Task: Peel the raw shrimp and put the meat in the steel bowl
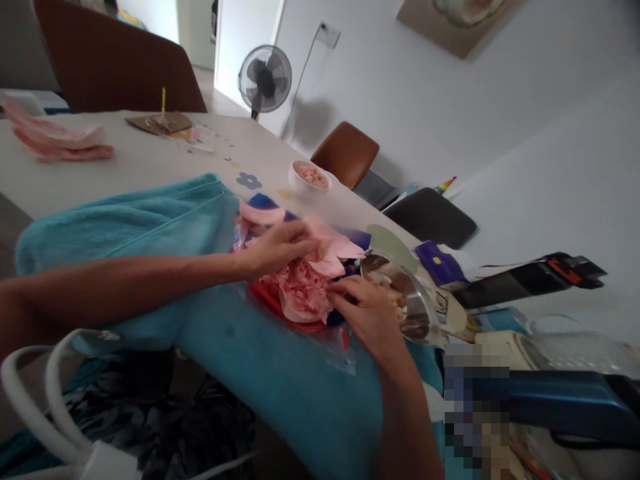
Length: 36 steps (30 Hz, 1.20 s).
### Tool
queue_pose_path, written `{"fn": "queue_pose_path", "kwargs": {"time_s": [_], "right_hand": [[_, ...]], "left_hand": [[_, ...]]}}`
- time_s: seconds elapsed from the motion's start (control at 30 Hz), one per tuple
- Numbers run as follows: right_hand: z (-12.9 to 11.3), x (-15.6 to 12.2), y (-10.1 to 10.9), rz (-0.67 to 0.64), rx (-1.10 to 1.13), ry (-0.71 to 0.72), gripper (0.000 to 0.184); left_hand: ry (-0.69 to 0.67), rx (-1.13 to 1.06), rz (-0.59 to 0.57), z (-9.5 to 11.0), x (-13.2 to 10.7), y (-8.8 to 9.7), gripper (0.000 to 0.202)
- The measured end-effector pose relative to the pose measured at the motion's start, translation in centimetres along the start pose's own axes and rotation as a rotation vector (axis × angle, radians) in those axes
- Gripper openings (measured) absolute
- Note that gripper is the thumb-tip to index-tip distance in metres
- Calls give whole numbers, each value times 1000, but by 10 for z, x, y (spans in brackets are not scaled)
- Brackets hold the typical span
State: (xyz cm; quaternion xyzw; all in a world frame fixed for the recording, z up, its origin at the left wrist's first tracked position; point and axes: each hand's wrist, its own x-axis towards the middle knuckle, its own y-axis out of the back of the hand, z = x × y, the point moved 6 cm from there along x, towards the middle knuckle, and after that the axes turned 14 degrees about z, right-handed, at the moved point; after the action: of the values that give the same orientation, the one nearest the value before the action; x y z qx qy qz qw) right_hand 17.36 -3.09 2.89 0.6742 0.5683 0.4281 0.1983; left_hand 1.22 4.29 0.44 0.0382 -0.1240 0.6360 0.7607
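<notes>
A crumpled pink paper flower (303, 290) lies on a clear plastic sheet over a teal towel (165, 220) on the white table (150, 160). My left hand (277, 247) reaches in from the left, its fingers curled on the upper pink petals. My right hand (367, 310) comes up from below and pinches the flower's right edge. Red paper (270, 303) shows under the flower. A shiny metal bowl (407, 297) stands tilted just right of my right hand.
A small white bowl (309, 177) with pink bits stands further back. Pink paper sheets (55, 137) lie at the far left corner, with brown cardboard (160, 123) nearby. Brown chairs (345, 152), a fan (265, 79) and cluttered tools (530, 280) at the right surround the table.
</notes>
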Motion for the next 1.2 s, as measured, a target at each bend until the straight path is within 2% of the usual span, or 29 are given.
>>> {"fn": "queue_pose_path", "kwargs": {"time_s": [0.1, 0.23, 0.47, 0.63, 0.73, 0.83, 1.0, 1.1, 1.2], "right_hand": [[7, -5, -12, -163, -89, -76, 21], [9, -8, -23, -225, -186, -95, 23], [5, -8, -28, -223, -290, -106, 17], [2, -9, -32, -206, -350, -62, 28], [2, -9, -35, -207, -379, -53, 18], [4, -7, -33, -163, -308, -63, 12], [7, -1, -21, -18, 21, -136, 10], [5, 0, -16, 60, 149, -176, 15], [3, 0, -16, 95, 171, -171, 19]], "left_hand": [[-13, 8, -12, 0, 0, -1, 21], [-26, 69, 2, 0, 0, 1, 21], [-45, 86, 4, 2, 0, 2, 30], [-44, 81, 11, 2, -1, 1, 29], [-54, 82, 12, 3, -1, 1, 31], [-72, 82, 19, 4, 0, 1, 31], [-45, 55, 5, 2, -1, 0, 30], [-42, 37, -9, 2, -1, 0, 30], [7, 25, -42, 0, -2, -1, 32]]}}
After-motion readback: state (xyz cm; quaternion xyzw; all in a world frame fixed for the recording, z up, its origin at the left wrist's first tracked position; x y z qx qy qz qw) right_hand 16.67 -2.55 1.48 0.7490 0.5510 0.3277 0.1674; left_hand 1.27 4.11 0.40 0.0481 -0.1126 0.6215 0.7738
